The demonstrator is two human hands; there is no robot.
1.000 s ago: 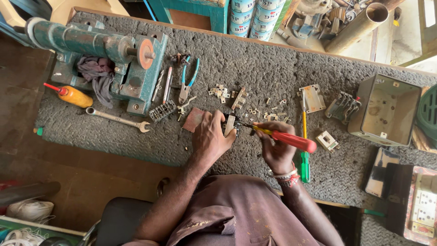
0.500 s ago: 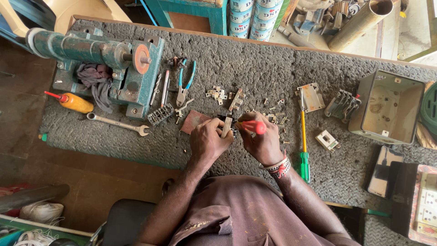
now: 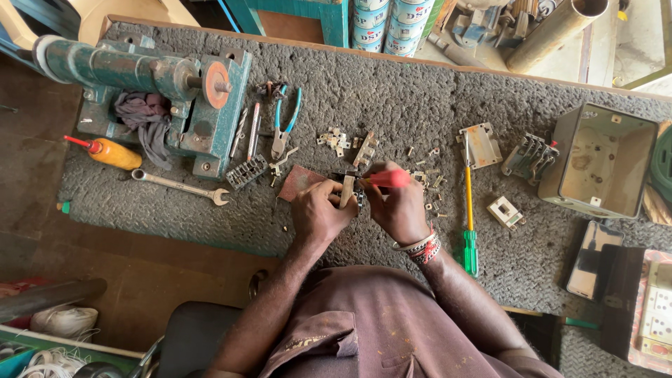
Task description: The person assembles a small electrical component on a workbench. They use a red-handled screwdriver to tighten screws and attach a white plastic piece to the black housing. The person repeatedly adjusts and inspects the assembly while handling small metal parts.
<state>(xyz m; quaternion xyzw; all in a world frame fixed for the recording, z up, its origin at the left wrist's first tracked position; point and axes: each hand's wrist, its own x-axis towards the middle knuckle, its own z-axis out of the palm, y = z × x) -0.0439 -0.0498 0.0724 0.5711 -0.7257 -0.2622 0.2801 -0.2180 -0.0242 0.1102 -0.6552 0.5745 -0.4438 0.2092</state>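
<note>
Close to the lower middle of the frame, the left hand (image 3: 318, 213) is closed around a small metal part (image 3: 348, 190), and holds it upright on the grey mat (image 3: 392, 105). Just beside it, the right hand (image 3: 400, 208) grips a red screwdriver (image 3: 385, 179), whose tip touches the part. To the right lies a second screwdriver (image 3: 468, 210) with yellow shaft and green handle, apart from the hands. A little higher, small screws and plates (image 3: 334, 138) are spread on the mat. Left of the hands lie a spanner (image 3: 178, 185) and blue pliers (image 3: 285, 126). In the upper left stands a green vise (image 3: 161, 91), with an orange bottle (image 3: 112, 152) beside it. At the right edge stands an open metal box (image 3: 602, 164).
</note>
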